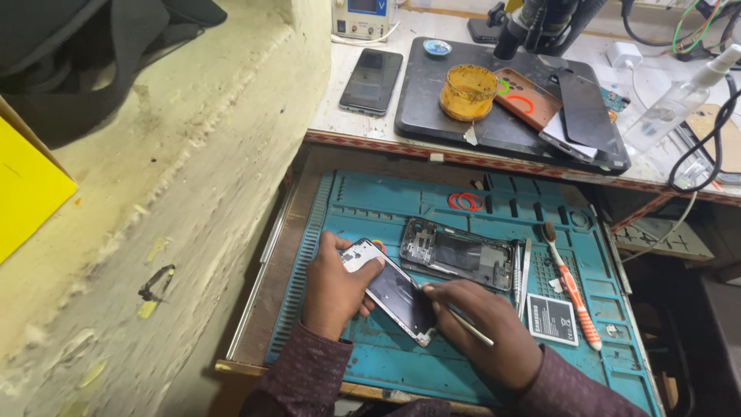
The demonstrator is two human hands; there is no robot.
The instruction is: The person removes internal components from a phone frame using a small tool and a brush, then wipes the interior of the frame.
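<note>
Between both hands, over the teal mat [370, 363], lies the opened phone [394, 292], tilted. Left hand [333, 284] pinches its upper end by the edges; right hand [482, 328] pinches a thin tool [469, 326] at its side. Likely light, stiff, fragile, slippery: hold by the frame edges.

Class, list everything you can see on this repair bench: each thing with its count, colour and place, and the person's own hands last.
opened phone: 1, silver-edged, held over the mat
teal mat: 1, in the drawer
phone frame: 1, black, mid-mat
brush: 1, orange and white, right of mat
battery: 1, grey, beside brush
red rings: 2, top of mat
yellow tub: 1, on black pad
dark phone: 1, bench left
left hand: grips phone
right hand: holds thin tool
</note>
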